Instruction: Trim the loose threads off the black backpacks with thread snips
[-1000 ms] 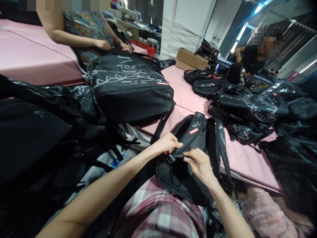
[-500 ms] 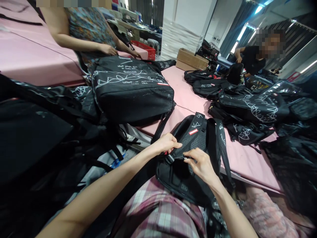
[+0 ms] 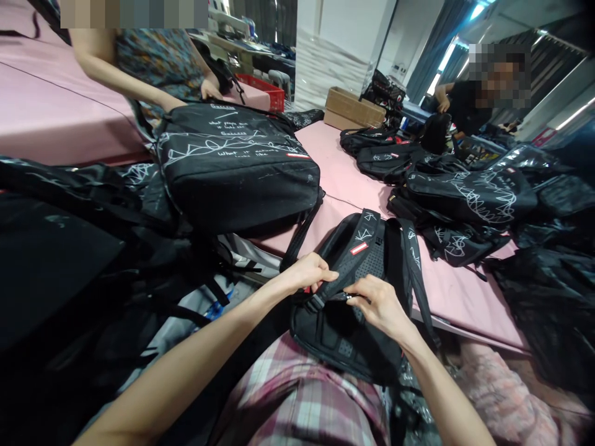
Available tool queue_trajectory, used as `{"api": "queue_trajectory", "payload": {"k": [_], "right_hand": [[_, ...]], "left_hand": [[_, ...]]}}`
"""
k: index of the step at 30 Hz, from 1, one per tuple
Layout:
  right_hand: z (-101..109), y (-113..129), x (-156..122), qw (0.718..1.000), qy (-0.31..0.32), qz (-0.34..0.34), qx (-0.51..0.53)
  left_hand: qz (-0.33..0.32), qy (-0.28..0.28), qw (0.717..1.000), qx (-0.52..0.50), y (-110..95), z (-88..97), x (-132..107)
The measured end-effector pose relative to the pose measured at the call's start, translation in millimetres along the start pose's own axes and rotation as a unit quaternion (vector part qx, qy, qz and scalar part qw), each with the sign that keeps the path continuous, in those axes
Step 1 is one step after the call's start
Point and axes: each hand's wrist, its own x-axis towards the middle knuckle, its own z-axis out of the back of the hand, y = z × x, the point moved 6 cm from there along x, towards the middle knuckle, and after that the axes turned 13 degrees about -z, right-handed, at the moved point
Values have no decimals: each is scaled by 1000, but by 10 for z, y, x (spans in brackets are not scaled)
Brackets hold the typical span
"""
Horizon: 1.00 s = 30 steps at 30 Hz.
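A black backpack [image 3: 341, 328] lies back-side up over the table edge and against my lap. My left hand [image 3: 309, 272] is closed around its shoulder strap [image 3: 353, 263], near a small red tab. My right hand [image 3: 379, 303] pinches a small metal piece on the strap end, fingertips almost touching the left hand. A second strap [image 3: 416, 266] with white line print runs along the bag's right side.
A larger black printed backpack [image 3: 237, 167] lies ahead on the pink table [image 3: 346, 179], held by another person's hands [image 3: 209, 91]. More black backpacks [image 3: 469, 198] pile up at right, a cardboard box [image 3: 353, 110] stands behind, and a second person sits far right. Dark bags fill the left.
My hands stay on the strap, shifted slightly up. The other person has moved their hands back along the large backpack, which slid a little to the left.
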Motion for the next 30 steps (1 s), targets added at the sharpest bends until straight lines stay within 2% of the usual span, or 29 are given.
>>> {"api": "queue_trajectory", "payload": {"k": [6,10,12,15,17,18,20,22,24,26,28,30], "right_hand": [[-48,7,-34,1000,11,4,13],[-102,-106,-96,996,-5,-58,74],[-161,-111,-153,995,-15,-63,70],[-188,-197,-279,994,7,-75,79],[-43,-467,-385,981,-2,-133,140],[90,-673,-437,970,-31,-169,175],[432,-1180,-523,938,-137,-240,212],[728,-1686,-545,898,-245,-310,191],[806,-2049,-449,870,-277,-370,170],[628,-2180,-265,873,-228,-385,194],[271,-2093,-129,889,-139,-358,251],[-106,-1945,-163,888,-75,-351,287]], "left_hand": [[2,15,1000,-20,139,-61,11],[-10,13,998,-61,242,-114,56],[-16,18,998,-65,292,-153,72],[-9,49,997,-52,458,-238,42],[-9,78,997,-19,635,-300,-13],[-8,92,996,2,740,-332,-46],[19,119,992,39,983,-407,-115],[76,153,984,50,1226,-503,-181],[130,188,972,50,1397,-597,-226],[166,207,962,56,1465,-645,-232],[185,211,956,84,1427,-625,-202],[176,212,955,112,1281,-563,-143]]}}
